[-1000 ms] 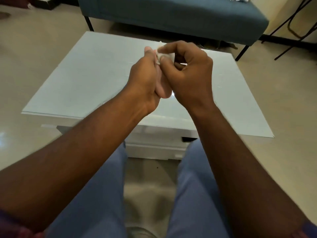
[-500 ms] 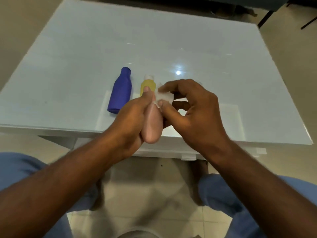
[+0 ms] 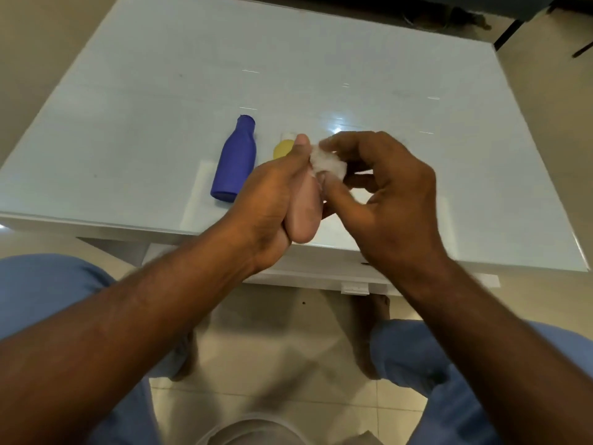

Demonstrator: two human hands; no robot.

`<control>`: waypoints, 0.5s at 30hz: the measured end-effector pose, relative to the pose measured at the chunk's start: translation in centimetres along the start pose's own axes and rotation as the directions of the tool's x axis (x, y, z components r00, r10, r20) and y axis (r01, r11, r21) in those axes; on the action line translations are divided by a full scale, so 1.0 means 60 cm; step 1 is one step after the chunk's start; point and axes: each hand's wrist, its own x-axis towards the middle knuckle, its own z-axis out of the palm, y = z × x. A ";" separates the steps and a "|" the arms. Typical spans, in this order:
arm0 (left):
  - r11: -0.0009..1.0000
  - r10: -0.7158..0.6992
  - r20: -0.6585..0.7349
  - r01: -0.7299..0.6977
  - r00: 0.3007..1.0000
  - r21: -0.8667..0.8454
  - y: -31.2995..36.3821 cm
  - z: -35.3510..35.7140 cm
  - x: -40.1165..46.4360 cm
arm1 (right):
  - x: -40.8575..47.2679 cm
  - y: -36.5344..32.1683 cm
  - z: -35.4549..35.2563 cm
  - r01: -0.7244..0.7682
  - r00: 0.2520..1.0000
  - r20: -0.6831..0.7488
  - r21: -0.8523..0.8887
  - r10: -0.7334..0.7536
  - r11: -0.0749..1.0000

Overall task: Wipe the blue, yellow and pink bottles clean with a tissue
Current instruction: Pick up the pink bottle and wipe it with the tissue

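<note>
My left hand [image 3: 272,200] grips the pink bottle [image 3: 305,213] above the table's near edge, its base towards me. My right hand [image 3: 382,191] pinches a crumpled white tissue [image 3: 329,165] against the bottle's upper end. The blue bottle [image 3: 235,160] lies on its side on the white glass table [image 3: 353,75], cap end away from me. Just right of it lies the yellow bottle [image 3: 283,148] with a white cap, mostly hidden behind my left hand.
The table's near edge runs under my hands, with my knees in blue trousers on either side below. A dark chair leg [image 3: 510,35] stands beyond the far right corner. Tiled floor surrounds the table.
My head tilted down, so the blue and yellow bottles came into view. Both hands stayed together on the pink bottle, and the tissue shifted slightly at its top.
</note>
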 end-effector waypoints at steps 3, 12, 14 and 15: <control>0.999 0.025 -0.019 -0.025 1.000 -0.021 0.012 -0.010 -0.003 | -0.027 -0.012 0.018 0.079 0.992 0.104 -0.012 -0.078 0.997; 0.995 0.094 0.022 -0.094 0.995 0.032 0.005 0.007 -0.022 | -0.005 0.006 0.003 0.043 0.999 -0.024 0.028 -0.042 0.999; 0.997 0.083 -0.025 -0.083 0.996 -0.005 0.009 -0.009 -0.004 | -0.022 -0.005 0.023 0.141 0.983 0.114 0.019 -0.143 0.990; 0.998 0.060 -0.049 -0.061 0.997 -0.019 0.013 -0.016 0.003 | -0.030 -0.010 0.032 0.193 0.966 0.178 -0.001 -0.190 0.981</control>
